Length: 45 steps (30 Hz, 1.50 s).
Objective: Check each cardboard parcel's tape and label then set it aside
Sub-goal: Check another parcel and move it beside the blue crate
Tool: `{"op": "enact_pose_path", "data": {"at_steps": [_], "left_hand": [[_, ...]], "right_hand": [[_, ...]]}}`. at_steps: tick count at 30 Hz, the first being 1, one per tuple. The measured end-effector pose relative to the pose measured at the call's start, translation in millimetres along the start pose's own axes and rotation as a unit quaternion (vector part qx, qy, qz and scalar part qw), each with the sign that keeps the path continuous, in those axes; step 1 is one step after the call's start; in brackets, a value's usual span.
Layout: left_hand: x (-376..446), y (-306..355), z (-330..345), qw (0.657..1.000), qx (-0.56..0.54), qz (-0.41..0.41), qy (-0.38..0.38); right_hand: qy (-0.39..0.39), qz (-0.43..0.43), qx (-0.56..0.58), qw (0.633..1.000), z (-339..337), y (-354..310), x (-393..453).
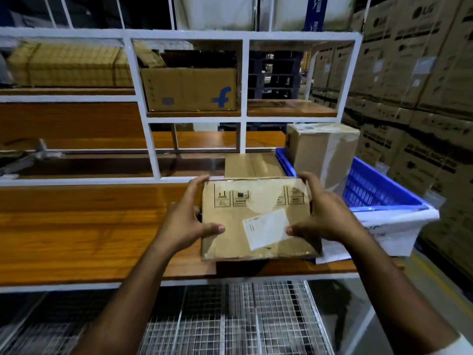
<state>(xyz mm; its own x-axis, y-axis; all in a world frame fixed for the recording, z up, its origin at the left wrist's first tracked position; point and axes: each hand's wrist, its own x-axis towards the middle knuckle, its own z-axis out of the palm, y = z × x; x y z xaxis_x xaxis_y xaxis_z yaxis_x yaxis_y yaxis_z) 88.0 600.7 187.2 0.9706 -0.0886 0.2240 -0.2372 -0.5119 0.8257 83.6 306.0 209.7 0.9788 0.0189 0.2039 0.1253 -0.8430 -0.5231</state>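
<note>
Both hands grip one flat cardboard parcel point(256, 219), held between them above the near edge of the wooden bench point(76, 226). Left hand point(188, 216) clasps the parcel's left side, thumb lying across the top face, fingers curled over the far corner. Right hand point(323, 213) clasps the right side, thumb tip touching the white label point(267, 229). Clear tape point(261, 198) runs over the printed handling symbols near the far edge. Just beyond the hands, a second flat parcel point(252, 165) lies on the bench. Beyond the right hand, a taller taped box point(322, 152) stands in a blue crate point(378, 190). White sheet point(332, 249) under the right wrist.
</note>
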Motion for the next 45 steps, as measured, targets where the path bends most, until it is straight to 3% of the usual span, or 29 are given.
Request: {"op": "enact_pose_path", "data": {"at_steps": [4, 14, 17, 20, 28, 32, 38, 45], "left_hand": [[-22, -13, 13, 1.000, 0.025, -0.009, 0.005], [-49, -81, 63, 0.983, 0.179, -0.025, -0.012], [-50, -83, 67, 0.989, 0.146, -0.026, -0.017], [-53, -82, 67, 0.992, 0.120, -0.029, 0.000], [-61, -19, 30, 0.988, 0.129, 0.031, 0.074], [-36, 15, 15, 0.983, 0.140, 0.064, 0.098], [32, 22, 22, 0.987, 0.126, 0.050, 0.090], [113, 21, 37, 0.987, 0.138, 0.011, 0.077]], "right_hand": [[0.030, 0.002, -0.033, 0.999, 31, 4, -33], [0.046, 0.016, 0.025, 0.998, 105, 49, -70], [0.021, 0.007, -0.038, 0.999, 103, 47, -64], [-0.001, 0.010, -0.022, 1.000, 101, 49, -64], [0.086, -0.038, -0.036, 0.995, 38, 20, -68], [0.118, -0.047, -0.021, 0.992, 10, 8, -43], [0.100, -0.041, -0.014, 0.994, 1, 14, 22], [0.082, -0.010, -0.097, 0.992, 9, 24, 107]]}}
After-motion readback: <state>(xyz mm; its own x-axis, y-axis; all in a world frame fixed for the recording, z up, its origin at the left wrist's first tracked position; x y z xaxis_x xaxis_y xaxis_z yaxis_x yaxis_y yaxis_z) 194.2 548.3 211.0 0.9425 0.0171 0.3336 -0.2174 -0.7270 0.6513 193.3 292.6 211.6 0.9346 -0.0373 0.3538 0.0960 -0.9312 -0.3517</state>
